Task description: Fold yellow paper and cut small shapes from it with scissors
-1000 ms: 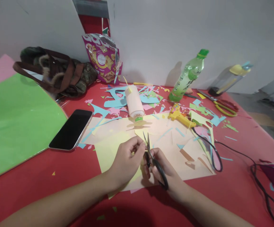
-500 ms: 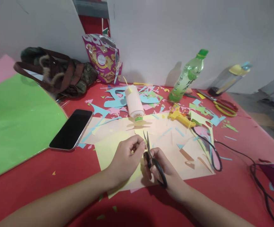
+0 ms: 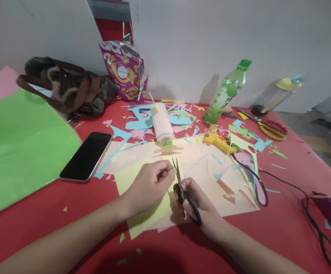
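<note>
Black-handled scissors (image 3: 192, 205) are gripped in my right hand (image 3: 201, 207), their blades slightly apart and pointing away from me. Close beside the blades, my left hand (image 3: 154, 182) is closed in a pinch. A tiny pale yellow scrap seems to show at its fingertips, against the blades, too small to make out well. Under both hands lie a yellow paper sheet (image 3: 125, 186) and a pale peach sheet (image 3: 194, 152). Just beyond the hands, a bottle wrapped in pale pink paper (image 3: 162, 121) lies with its green cap toward me.
A phone (image 3: 87, 156) and green sheet (image 3: 25, 148) lie to the left. A yellow glue gun (image 3: 219, 144) with a black cord, a green drink bottle (image 3: 226, 93) and red-and-yellow-handled scissors (image 3: 272, 129) are to the right. At the back stand a snack bag (image 3: 125, 72) and a handbag (image 3: 76, 87).
My left hand has shifted very slightly, and its forearm sits a little further left. The scissors and my right hand have barely moved.
</note>
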A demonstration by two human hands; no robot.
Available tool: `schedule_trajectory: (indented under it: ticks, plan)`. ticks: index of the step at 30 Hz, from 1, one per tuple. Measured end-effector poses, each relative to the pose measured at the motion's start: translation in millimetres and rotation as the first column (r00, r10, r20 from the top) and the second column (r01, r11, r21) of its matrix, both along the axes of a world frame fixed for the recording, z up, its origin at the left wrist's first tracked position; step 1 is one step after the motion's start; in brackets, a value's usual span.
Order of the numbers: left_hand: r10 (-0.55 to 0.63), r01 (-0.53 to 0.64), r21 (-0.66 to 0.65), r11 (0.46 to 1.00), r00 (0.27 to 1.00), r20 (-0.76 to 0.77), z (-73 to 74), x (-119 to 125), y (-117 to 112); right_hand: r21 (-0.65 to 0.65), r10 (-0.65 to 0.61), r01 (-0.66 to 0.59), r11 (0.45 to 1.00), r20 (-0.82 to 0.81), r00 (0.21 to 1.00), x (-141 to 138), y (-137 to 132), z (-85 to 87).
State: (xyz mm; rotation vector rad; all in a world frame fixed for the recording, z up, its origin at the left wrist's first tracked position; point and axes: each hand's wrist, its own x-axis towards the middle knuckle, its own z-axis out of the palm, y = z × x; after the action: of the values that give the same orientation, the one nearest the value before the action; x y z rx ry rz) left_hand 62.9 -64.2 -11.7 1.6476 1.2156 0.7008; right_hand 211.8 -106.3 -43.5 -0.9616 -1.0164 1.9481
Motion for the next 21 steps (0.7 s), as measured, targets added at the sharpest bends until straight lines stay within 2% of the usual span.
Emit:
schedule_trajectory:
  ticks: [6,13,21]
  plan:
    - [-0.081,0.093,0.076,0.993,0.985,-0.155,7.7,-6,6,-0.018,0.011,-0.010,1.000,0.030,0.999,0,1,1.9]
    - [-0.146,0.173,0.097,0.980,0.960,-0.239,9.8,-11,11,-0.027,0.017,-0.015,1.000,0.053,0.998,-1,2,5.7]
    - [-0.173,0.214,0.096,0.972,0.931,-0.321,14.3,-16,14,-0.042,0.050,-0.047,0.998,0.074,0.996,-1,2,5.8]
